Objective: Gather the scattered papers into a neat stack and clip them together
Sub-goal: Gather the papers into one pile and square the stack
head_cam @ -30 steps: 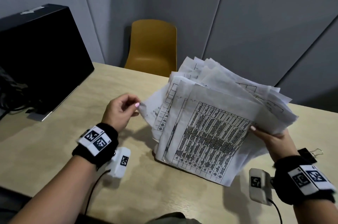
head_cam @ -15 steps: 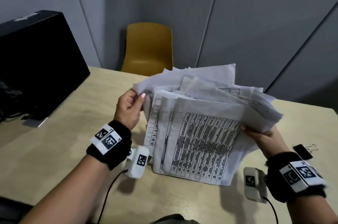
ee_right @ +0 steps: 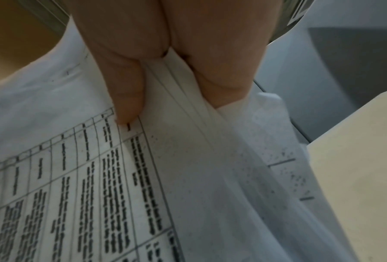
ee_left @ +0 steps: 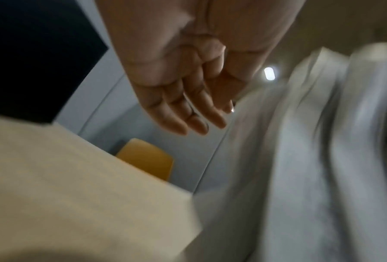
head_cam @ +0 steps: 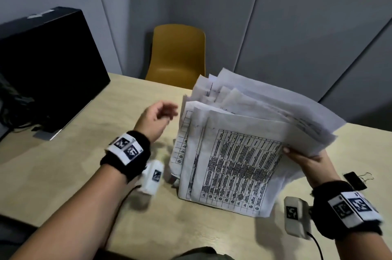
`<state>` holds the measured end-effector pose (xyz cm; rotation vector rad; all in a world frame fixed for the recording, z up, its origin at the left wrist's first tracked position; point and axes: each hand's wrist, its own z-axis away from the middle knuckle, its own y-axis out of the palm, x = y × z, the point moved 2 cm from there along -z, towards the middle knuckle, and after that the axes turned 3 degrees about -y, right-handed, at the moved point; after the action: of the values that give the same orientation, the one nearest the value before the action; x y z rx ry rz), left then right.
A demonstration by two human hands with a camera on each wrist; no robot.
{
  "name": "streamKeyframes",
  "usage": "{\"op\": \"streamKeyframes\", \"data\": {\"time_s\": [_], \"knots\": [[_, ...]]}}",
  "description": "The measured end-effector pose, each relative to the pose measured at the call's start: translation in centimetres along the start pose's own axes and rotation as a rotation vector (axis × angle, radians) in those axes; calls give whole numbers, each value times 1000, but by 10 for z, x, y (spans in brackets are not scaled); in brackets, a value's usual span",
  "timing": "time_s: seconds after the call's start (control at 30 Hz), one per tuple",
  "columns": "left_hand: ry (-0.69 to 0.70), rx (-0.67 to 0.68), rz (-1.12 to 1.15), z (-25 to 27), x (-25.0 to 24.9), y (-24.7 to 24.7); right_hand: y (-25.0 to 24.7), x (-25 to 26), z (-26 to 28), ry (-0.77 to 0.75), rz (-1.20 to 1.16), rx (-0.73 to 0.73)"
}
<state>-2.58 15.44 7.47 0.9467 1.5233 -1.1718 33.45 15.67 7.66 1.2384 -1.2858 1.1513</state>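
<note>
A ragged bundle of white papers (head_cam: 237, 153), the front sheet printed with a black table, stands on its lower edge on the beige table (head_cam: 84, 174), leaning away from me. My right hand (head_cam: 305, 160) grips the bundle's right edge; in the right wrist view the papers (ee_right: 188, 159) sit pinched between thumb and fingers of the right hand (ee_right: 172, 74). My left hand (head_cam: 159, 115) hovers just left of the bundle with fingers straight and apart from it, empty; the left wrist view shows the left hand (ee_left: 188, 99) beside the blurred papers (ee_left: 311, 159). A black binder clip (head_cam: 356, 180) lies behind my right wrist.
A black monitor (head_cam: 46, 64) with cables stands at the table's left. A yellow chair (head_cam: 178, 54) is tucked in at the far edge, grey wall panels behind. Bare tabletop lies in front of and to the left of the papers.
My left hand has let go of the sheets' left edge and drawn back a little, its fingers now straight. The bundle tipped away and rightward in my right hand.
</note>
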Motion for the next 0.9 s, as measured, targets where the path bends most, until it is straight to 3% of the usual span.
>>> {"op": "streamKeyframes", "data": {"time_s": [0.07, 0.13, 0.3, 0.5, 0.67, 0.77, 0.9], "knots": [[-146, 109, -258, 10, 34, 4, 1, 2, 1, -1, 10, -5], [-194, 152, -345, 22, 50, 12, 4, 2, -3, -5, 7, 7], [-132, 16, -455, 29, 52, 14, 4, 3, -5, -6, 119, -18], [32, -140, -172, 24, 34, -4, 3, 0, -5, -8, 86, -43], [171, -106, 113, 13, -3, -3, 7, 1, -4, 10, 27, -8], [247, -71, 104, 7, -19, 2, 5, -4, -6, -3, 54, -4], [171, -47, 49, 5, -16, 3, 6, -1, -5, -14, 73, 17]]}}
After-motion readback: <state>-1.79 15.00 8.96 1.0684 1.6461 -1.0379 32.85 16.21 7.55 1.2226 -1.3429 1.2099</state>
